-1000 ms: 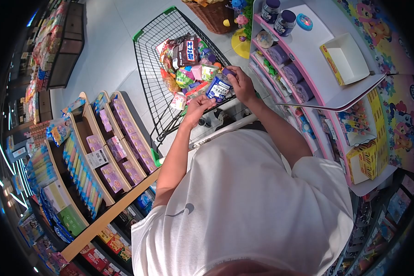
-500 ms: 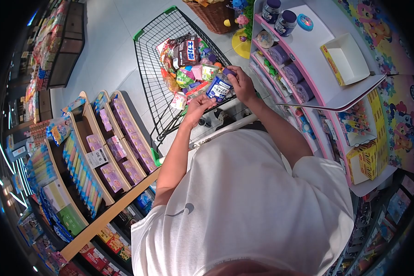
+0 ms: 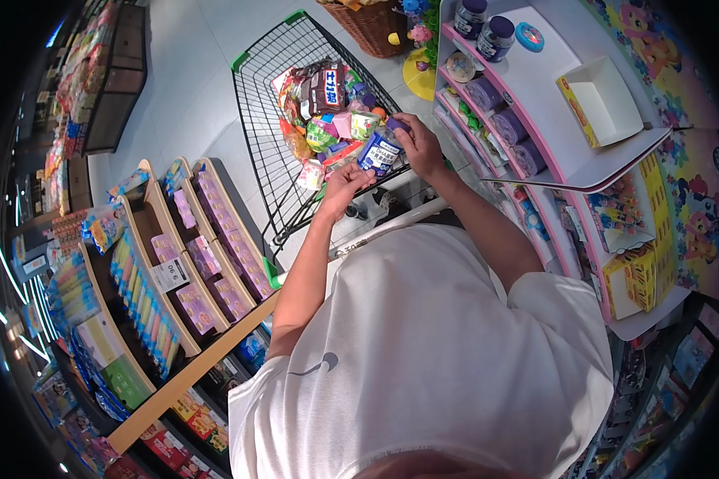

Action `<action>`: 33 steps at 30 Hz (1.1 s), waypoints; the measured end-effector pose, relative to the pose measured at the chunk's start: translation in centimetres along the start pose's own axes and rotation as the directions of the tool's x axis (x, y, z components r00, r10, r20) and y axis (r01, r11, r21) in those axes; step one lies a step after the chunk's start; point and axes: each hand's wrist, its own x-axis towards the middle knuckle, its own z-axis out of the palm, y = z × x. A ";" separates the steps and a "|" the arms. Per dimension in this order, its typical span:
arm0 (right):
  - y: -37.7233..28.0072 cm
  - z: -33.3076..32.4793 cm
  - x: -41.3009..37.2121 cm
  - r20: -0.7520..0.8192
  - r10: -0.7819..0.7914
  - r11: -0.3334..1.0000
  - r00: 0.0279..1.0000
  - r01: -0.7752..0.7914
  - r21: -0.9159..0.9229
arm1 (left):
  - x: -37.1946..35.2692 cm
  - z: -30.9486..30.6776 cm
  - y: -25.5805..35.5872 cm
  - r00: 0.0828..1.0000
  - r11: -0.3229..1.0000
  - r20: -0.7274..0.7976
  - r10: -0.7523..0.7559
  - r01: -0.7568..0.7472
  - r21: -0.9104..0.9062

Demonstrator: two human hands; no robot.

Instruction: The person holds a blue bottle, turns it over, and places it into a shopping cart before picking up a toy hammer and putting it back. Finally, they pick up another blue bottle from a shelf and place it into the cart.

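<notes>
Between my two hands, above the near side of the shopping cart (image 3: 256, 120), is a small jar (image 3: 379, 153) with a purple lid and a blue and white label. It is tilted. My right hand (image 3: 420, 148) is closed round the lid end. At the label's lower edge, my left hand (image 3: 346, 188) pinches the jar with thumb and fingers. Behind the jar, a pile of packaged snacks fills part of the cart, among them a large brown bag (image 3: 321, 94) and a green-and-pink pack (image 3: 322, 134).
At right stands a pink-edged display shelf (image 3: 527, 96) bearing similar purple-lidded jars (image 3: 496, 38) and an open box (image 3: 603, 104). Slanted snack racks (image 3: 168, 271) are on the left. A wicker basket (image 3: 369, 30) stands beyond the cart, whose handle (image 3: 391, 228) crosses in front of my body.
The jar has turned very slightly in my hands. Both hands keep their grip, and the cart and shelves look the same.
</notes>
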 end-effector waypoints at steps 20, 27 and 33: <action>0.4 0.1 -0.1 0.003 0.001 1.000 1.000 -0.001 0.005 | 0.0 -0.1 -0.1 1.000 1.000 0.005 0.004 -0.004 -0.010; -0.1 0.0 -0.2 0.006 0.010 1.000 1.000 -0.010 -0.001 | -0.1 0.1 0.1 1.000 1.000 0.007 0.006 -0.007 0.011; 0.0 0.0 -0.3 0.008 0.007 1.000 1.000 -0.007 -0.009 | -0.1 0.1 0.1 1.000 1.000 0.005 0.012 -0.012 -0.012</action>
